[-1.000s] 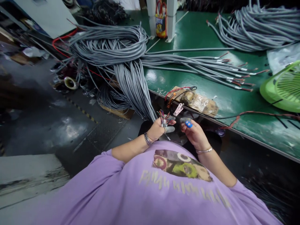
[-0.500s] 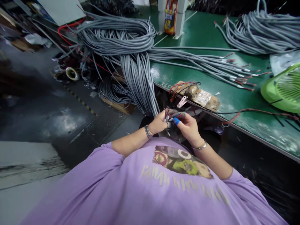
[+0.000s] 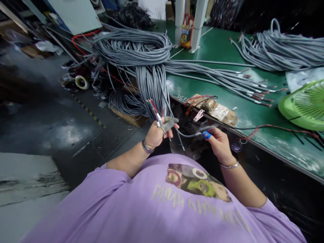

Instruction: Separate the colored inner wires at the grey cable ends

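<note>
My left hand is closed on the stripped end of a grey cable, with its coloured inner wires fanning up from my fingers. Grey finger covers sit on that hand's fingertips. My right hand pinches the end of another thin grey cable that runs between both hands; a blue finger cover is on its thumb. Both hands are held just below the front edge of the green bench. A thick bundle of grey cables hangs off the bench right behind my left hand.
A taped cardboard block with red wires and a pink clip lie at the bench edge. More grey cables are piled at the back right, beside a green fan. Tape rolls and clutter cover the floor at left.
My hands, close together half a second ago, have pulled apart: the left rose to the left with the wire ends, the right moved right. The camera tilted slightly.
</note>
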### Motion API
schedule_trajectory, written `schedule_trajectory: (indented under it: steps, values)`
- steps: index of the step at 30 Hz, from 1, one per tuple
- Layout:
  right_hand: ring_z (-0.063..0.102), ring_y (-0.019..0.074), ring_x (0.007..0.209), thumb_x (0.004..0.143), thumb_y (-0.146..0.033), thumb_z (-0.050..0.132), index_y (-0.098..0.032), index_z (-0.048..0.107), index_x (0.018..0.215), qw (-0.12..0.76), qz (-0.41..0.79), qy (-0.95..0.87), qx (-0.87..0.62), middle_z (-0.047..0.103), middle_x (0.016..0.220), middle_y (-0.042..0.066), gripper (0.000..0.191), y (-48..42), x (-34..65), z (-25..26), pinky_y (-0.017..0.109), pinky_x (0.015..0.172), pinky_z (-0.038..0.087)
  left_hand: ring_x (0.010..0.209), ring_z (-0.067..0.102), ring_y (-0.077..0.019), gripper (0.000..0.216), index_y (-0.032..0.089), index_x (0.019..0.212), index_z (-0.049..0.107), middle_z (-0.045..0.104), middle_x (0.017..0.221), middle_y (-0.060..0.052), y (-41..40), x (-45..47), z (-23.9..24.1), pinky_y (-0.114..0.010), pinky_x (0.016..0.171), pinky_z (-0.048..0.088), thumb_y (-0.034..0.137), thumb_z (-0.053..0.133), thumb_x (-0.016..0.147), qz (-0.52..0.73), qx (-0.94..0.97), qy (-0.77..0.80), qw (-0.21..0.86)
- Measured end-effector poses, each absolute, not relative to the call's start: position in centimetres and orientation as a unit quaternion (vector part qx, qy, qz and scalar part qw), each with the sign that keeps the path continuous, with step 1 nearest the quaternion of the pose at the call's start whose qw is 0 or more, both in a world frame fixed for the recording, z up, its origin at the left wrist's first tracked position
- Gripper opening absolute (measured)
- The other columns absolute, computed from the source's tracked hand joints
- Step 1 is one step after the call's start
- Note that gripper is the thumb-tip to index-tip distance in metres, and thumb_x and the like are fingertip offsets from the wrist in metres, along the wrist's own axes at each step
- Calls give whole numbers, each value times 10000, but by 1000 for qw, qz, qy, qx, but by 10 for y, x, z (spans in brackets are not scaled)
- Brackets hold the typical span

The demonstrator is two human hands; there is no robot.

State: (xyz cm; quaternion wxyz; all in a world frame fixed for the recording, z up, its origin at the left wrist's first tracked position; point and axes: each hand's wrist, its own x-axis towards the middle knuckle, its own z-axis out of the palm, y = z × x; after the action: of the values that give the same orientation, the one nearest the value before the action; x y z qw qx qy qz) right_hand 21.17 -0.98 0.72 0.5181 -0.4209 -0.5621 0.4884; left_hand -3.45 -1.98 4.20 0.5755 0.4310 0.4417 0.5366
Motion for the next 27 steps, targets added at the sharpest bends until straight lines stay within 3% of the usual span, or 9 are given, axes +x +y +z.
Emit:
schedule_trajectory:
  steps: [3,6,12,16,20,27]
  values:
    - [569,163,656,775,-368,782,-239,762,804,469,505,-614,-386,659,705,9,134,-12,196,18,318,680,495,717,710,-147,409,153,831,727,755,881,-90,-16,-20,39,-170,495,463,530,803,694,487,482,422,594]
    - [580,167,676,770,-361,790,-232,748,782,463,523,-613,-369,677,733,16,136,-11,181,21,315,678,494,734,704,-155,409,175,832,723,746,809,-47,-13,-4,34,-260,692,582,526,836,654,458,507,388,619]
    - [484,106,546,708,-382,833,-220,713,765,530,570,-462,-425,645,669,-18,209,-8,173,9,256,535,433,536,655,-135,434,146,773,651,685,642,-24,-11,3,30,-232,519,559,449,894,580,401,486,428,648]
    - [507,107,508,636,-390,876,-210,692,707,505,622,-424,-422,650,623,-16,266,-9,169,14,251,485,431,482,619,-109,437,151,785,647,660,624,18,-12,6,23,-213,464,540,362,927,524,373,502,433,650]
    - [557,142,474,645,-400,869,-224,679,702,483,653,-422,-403,665,590,-8,265,-9,163,25,285,464,468,474,606,-107,384,157,752,668,649,582,30,-13,12,16,-234,492,553,375,912,552,396,491,440,639]
    - [451,83,493,655,-405,864,-200,684,690,515,629,-403,-419,608,579,-32,275,-2,171,9,230,469,371,582,674,-148,363,151,726,700,713,649,-46,-11,11,19,-265,602,570,460,864,627,414,464,453,639]
